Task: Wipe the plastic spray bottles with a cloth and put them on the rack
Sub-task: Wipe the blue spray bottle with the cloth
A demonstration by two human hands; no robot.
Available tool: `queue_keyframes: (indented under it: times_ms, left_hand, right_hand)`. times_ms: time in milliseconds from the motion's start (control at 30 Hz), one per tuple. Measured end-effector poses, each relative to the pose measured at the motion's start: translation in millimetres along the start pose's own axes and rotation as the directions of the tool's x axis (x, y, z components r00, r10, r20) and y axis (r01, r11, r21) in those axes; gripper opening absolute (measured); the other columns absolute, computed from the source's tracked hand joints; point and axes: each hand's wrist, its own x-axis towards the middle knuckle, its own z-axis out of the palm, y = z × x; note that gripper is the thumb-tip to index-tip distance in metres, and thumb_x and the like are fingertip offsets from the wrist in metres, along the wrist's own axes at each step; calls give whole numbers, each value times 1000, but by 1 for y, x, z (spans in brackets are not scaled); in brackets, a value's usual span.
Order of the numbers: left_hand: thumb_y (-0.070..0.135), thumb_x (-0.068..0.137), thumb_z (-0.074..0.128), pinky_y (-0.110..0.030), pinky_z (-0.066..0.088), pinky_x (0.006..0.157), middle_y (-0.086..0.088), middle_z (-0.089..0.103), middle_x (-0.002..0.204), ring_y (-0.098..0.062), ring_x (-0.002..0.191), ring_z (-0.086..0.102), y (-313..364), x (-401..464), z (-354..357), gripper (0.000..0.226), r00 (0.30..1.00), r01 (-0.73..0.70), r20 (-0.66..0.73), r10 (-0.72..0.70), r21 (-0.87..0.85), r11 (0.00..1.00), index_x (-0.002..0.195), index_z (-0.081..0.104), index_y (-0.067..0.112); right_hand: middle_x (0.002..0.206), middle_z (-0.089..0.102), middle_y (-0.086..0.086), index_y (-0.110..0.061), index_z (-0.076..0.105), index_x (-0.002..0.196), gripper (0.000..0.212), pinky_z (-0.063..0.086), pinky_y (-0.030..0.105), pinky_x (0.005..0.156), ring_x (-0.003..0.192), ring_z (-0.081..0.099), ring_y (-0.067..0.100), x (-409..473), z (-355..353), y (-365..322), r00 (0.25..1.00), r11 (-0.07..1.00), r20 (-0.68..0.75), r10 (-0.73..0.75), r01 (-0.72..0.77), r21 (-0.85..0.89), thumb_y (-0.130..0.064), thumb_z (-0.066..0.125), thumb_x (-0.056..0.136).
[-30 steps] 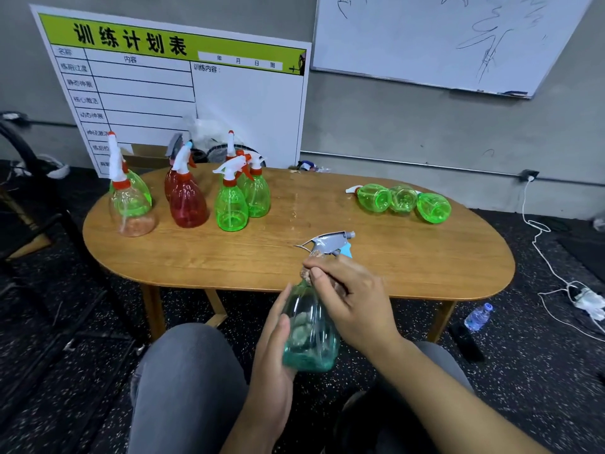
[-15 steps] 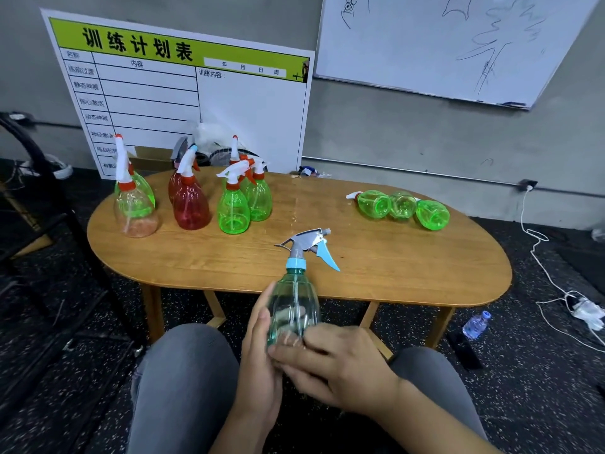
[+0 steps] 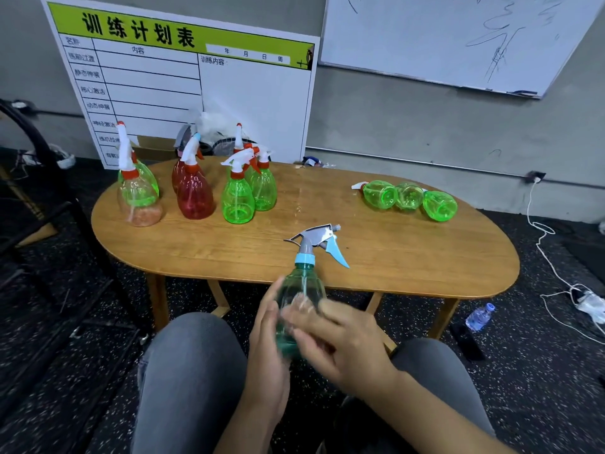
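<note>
A teal transparent spray bottle [image 3: 302, 290] with a grey head and blue trigger stands upright above my lap, in front of the table edge. My left hand [image 3: 266, 348] cups its left side and holds it. My right hand [image 3: 343, 342] lies against the front of its body with blurred, spread fingers. I see no cloth. On the wooden table [image 3: 409, 253] stand a clear-orange bottle [image 3: 139, 198], a red bottle [image 3: 194, 194] and green bottles [image 3: 238, 199], with more partly hidden behind them. Three green bottles [image 3: 408, 196] lie on their sides at the far right.
A printed schedule board [image 3: 183, 80] leans on the wall behind the table, with a whiteboard [image 3: 458, 34] to its right. A black chair frame [image 3: 49, 152] stands at the left. A small water bottle [image 3: 478, 317] and white cables [image 3: 556, 276] lie on the floor at the right.
My right hand slid from the bottle's neck down to its body and now moves across the front. The bottle was brought upright and slightly higher; my left hand keeps holding it.
</note>
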Motion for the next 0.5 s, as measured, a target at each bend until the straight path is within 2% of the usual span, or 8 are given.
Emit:
queue_keyframes:
  times_ms: [100, 167, 233, 300, 367, 433, 500]
  left_hand:
    - [41, 101, 43, -41, 55, 101, -12, 72, 135, -31, 124, 70, 6, -3, 3, 50, 1000, -7, -6, 7, -28, 1000, 148, 56, 31]
    - [41, 99, 44, -44, 53, 103, -11, 73, 134, -30, 123, 70, 8, -3, 4, 50, 1000, -14, -12, 14, -29, 999, 146, 58, 32]
    - [42, 98, 44, -42, 57, 97, -7, 74, 134, -26, 123, 71, 7, -1, 5, 50, 1000, -14, -12, 14, -7, 1000, 145, 58, 34]
    - [42, 98, 44, -45, 58, 94, -2, 73, 137, -24, 125, 70, 4, 0, 6, 50, 1000, -2, -8, 2, 30, 1000, 146, 57, 35]
    - [42, 100, 45, -53, 55, 102, 0, 71, 139, -27, 128, 68, 2, -1, 8, 49, 1000, 7, 3, -7, 65, 998, 147, 57, 34]
    - [45, 104, 49, -61, 51, 109, -2, 70, 139, -30, 128, 68, -1, -1, 7, 44, 1000, 10, 0, -10, 84, 996, 146, 58, 36]
    - [45, 105, 48, -62, 51, 109, -3, 71, 137, -29, 126, 69, -2, -1, 5, 44, 1000, 9, -7, -8, 82, 997, 146, 58, 33]
  right_hand:
    - [87, 54, -5, -20, 79, 121, 23, 46, 23, 65, 71, 53, 13, -13, -3, -2, 980, 984, 92, -178, 177, 17, -25, 69, 100]
    - [85, 49, -6, -22, 79, 120, 23, 42, 22, 63, 69, 49, 12, -10, -6, 2, 974, 981, 112, -195, 196, 2, -25, 70, 100]
    - [86, 48, -11, -25, 79, 120, 23, 40, 19, 61, 68, 50, 8, 1, -7, 8, 991, 994, 75, -108, 110, -19, -29, 64, 103]
    - [80, 48, -15, -28, 78, 120, 26, 38, 18, 54, 62, 48, 4, 19, -7, 17, 996, 996, -12, 92, -92, -13, -34, 59, 104]
    - [81, 60, -15, -30, 77, 122, 30, 46, 25, 51, 63, 55, 4, 35, -5, 29, 958, 960, -65, 279, -278, 30, -38, 54, 105]
    - [90, 70, -12, -30, 77, 122, 31, 55, 35, 56, 71, 64, 7, 38, 0, 36, 934, 937, -78, 348, -344, 63, -41, 53, 105]
    - [86, 67, -10, -30, 76, 123, 31, 52, 36, 55, 67, 61, 9, 31, 6, 30, 928, 932, -95, 360, -354, 79, -42, 54, 105]
